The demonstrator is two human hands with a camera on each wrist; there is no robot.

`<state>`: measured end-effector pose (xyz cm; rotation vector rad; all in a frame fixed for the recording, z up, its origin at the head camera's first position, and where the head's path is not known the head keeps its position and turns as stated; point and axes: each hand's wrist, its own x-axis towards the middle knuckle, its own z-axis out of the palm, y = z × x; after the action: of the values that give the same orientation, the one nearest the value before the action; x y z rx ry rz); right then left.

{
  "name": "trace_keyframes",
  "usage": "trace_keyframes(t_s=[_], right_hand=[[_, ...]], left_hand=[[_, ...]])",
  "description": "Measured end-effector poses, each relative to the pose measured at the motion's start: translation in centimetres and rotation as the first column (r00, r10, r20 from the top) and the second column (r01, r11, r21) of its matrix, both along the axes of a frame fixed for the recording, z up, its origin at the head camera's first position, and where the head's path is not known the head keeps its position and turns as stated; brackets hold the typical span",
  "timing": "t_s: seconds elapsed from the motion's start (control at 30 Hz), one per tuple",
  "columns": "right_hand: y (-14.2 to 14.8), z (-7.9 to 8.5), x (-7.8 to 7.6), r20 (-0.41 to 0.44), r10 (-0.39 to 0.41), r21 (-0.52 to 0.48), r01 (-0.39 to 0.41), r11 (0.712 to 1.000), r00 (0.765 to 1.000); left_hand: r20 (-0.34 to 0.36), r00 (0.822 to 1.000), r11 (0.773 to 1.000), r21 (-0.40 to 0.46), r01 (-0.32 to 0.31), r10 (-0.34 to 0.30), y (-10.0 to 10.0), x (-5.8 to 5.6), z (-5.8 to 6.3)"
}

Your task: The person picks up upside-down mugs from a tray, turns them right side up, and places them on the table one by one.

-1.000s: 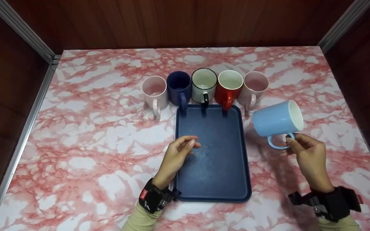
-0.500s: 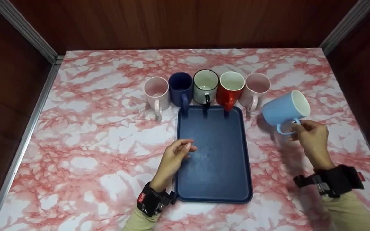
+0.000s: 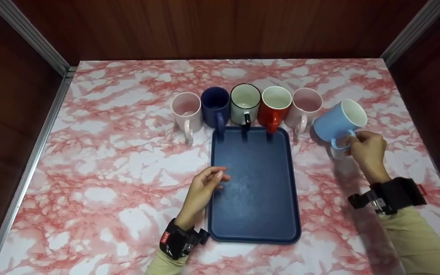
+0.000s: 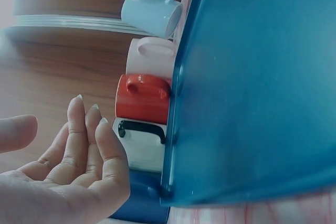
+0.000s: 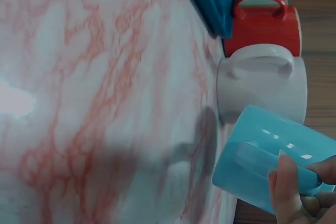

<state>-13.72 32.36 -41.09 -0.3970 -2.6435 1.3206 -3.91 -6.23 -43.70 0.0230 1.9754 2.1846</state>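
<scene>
My right hand (image 3: 369, 151) pinches the handle of a light blue mug (image 3: 334, 123), which tilts with its mouth toward the upper right, at the right end of a row of mugs. In the right wrist view, the thumb and fingers close round the blue handle (image 5: 273, 166). Beside it stands a pink mug (image 3: 304, 109), then a red mug (image 3: 274, 110). My left hand (image 3: 201, 191) hovers over the left edge of the dark blue tray (image 3: 254, 191), fingers relaxed and holding nothing; the left wrist view shows its fingers (image 4: 79, 145) loosely bent.
Farther left in the row stand a white mug with black rim and handle (image 3: 245, 103), a dark blue mug (image 3: 215, 109) and another pink mug (image 3: 186, 112). All handles face the front. Dark wood panels (image 3: 220, 28) enclose the red-and-white marbled table (image 3: 109, 160).
The right hand has carried the light blue mug away from the front, up toward the row's right end. My left hand has drifted slightly left and toward the front.
</scene>
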Motion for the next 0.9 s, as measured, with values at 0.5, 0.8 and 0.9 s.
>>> trace_keyframes(t_s=[0.5,0.8,0.9], right_hand=[[-0.3,-0.7,-2.3,-0.068,-0.004,0.126,0.012,0.992,0.998],[-0.7,-1.0,-3.3,-0.162,0.025,0.275,0.020,0.961,0.986],[-0.9,-1.1,-3.5,-0.213,0.048,0.298,0.018,0.954,0.976]], left_hand=[[-0.024,0.999,1.000,-0.005,-0.030,0.029,-1.2,0.2,-0.3],[-0.006,1.000,1.000,-0.014,-0.021,0.021,-0.6,0.1,-0.4],[-0.008,1.000,1.000,-0.019,-0.017,0.017,-0.4,0.0,-0.3]])
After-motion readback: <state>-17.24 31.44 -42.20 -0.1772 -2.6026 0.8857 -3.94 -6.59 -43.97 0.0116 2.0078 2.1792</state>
